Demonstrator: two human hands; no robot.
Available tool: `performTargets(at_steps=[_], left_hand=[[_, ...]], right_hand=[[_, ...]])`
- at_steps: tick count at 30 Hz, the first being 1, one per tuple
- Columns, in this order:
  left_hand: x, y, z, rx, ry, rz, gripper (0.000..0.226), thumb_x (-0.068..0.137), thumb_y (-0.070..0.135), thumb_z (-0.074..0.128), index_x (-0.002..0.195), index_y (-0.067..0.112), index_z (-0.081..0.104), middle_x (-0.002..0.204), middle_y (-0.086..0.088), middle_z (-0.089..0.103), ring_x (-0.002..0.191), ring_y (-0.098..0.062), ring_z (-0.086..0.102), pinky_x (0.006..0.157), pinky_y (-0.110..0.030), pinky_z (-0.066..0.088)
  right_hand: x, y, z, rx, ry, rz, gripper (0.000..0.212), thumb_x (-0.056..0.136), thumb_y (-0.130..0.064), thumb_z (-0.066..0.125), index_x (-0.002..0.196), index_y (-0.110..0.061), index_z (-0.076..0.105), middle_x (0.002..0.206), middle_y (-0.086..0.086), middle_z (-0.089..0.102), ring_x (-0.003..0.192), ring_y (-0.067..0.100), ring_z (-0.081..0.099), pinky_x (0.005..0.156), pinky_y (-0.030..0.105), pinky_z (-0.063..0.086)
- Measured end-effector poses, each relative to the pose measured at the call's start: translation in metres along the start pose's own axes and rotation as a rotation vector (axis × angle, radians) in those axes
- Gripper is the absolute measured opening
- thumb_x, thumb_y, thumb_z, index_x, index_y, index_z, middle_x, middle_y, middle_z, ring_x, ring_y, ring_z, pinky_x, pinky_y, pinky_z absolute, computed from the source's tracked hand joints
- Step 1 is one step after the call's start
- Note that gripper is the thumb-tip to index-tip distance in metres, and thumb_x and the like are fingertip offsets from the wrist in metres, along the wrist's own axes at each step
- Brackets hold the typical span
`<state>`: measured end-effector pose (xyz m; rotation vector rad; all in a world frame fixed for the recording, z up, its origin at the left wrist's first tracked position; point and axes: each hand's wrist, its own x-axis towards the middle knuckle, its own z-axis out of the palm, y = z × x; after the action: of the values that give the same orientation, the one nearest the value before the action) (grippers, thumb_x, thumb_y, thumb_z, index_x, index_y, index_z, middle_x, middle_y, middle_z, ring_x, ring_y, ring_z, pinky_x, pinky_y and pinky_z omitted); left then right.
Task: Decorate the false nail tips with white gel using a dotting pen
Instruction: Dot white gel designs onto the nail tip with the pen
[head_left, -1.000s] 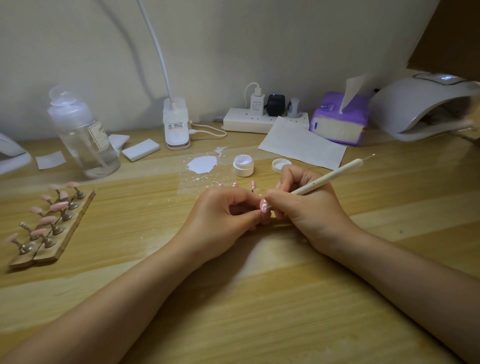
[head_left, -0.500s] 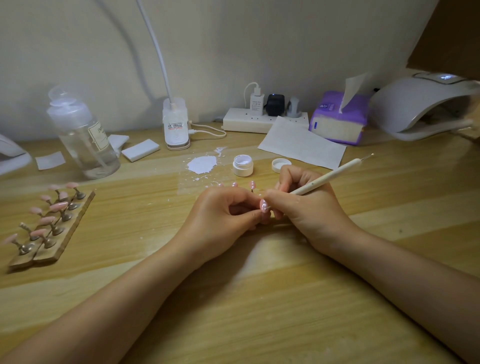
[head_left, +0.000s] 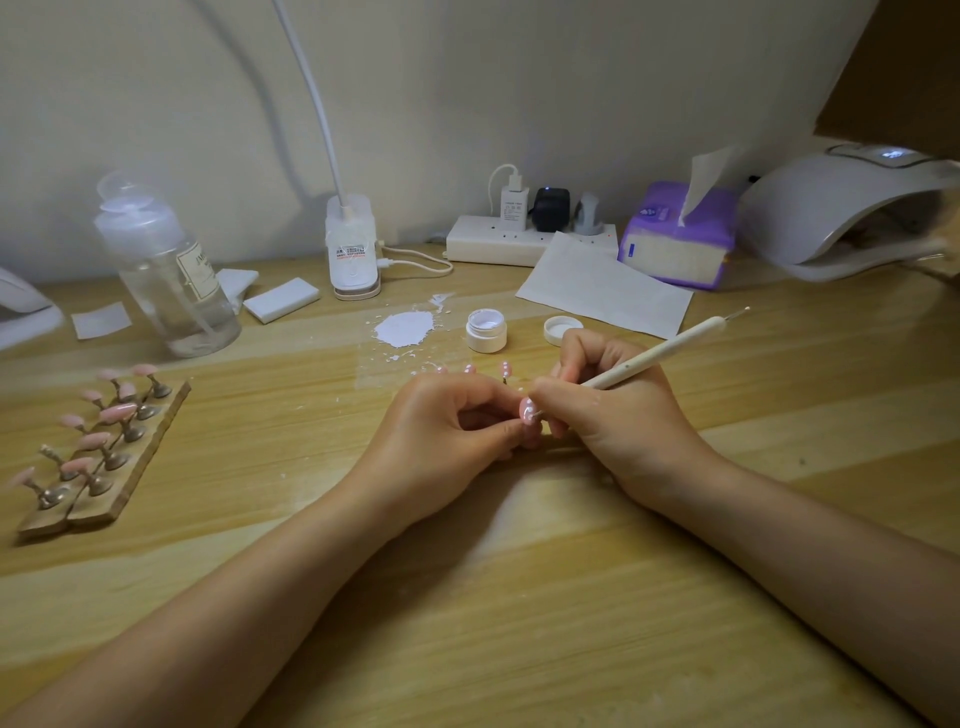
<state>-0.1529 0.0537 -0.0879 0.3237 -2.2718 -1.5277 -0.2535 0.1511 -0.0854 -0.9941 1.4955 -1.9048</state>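
Both forearms are lying on the wooden desk (head_left: 519, 623), hands meeting mid-desk. L hand (head_left: 441, 436) is pinching a pink nail tip (head_left: 527, 410) btwn thumb & curled fingers, tip facing up w/ white dots showing on it. R hand (head_left: 618, 415) is gripping the dotting pen (head_left: 654, 356) w/ curled fingers, writing-style; its lower point is touching the tip, its upper end w/ thin metal needle is angling up to the right.

Just behind the hands, a few more dotted pink tips (head_left: 506, 369) are standing on small stems. Far left, a wooden holder (head_left: 119, 483) is carrying rows of plain pink tips on metal stands.

Further back, the open white gel jar (head_left: 486, 330) is sitting beside its lid (head_left: 561, 328); left of it, a white blob (head_left: 404, 328) w/ splatter is lying on the desk. A clear bottle (head_left: 166, 270) & white block (head_left: 280, 300) are sitting at left.

Along the wall: lamp base (head_left: 352, 249), power strip (head_left: 519, 239) w/ plugs, paper sheet (head_left: 602, 288), purple tissue pack (head_left: 675, 234), nail lamp (head_left: 841, 208) at far right.
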Motion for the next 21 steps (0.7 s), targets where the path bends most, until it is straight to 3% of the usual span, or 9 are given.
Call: performTargets(at_steps=[7,21], left_hand=[[-0.0002,0.0002,0.0001,-0.013,0.001,-0.008,0.017,0.078,0.002,0.066,0.074,0.018,0.069,0.064,0.005,0.069,0.062,-0.001,0.063,0.057,-0.01,0.046],[0.0012,-0.0043,0.0005,-0.009,0.008,0.018,0.012,0.078,0.002,0.067,0.077,0.013,0.071,0.067,-0.001,0.069,0.061,-0.002,0.062,0.058,-0.011,0.047]], right_hand=[[0.0,0.0005,-0.0003,-0.008,-0.001,-0.01,0.039,0.073,0.02,0.054,0.053,-0.008,0.036,0.036,-0.002,0.05,0.034,0.004,0.047,0.041,0.011,0.038],[0.0009,0.0031,-0.0014,-0.001,0.011,-0.018,0.04,0.074,0.02,0.054,0.052,-0.009,0.036,0.036,-0.003,0.049,0.033,0.004,0.047,0.041,0.012,0.038]])
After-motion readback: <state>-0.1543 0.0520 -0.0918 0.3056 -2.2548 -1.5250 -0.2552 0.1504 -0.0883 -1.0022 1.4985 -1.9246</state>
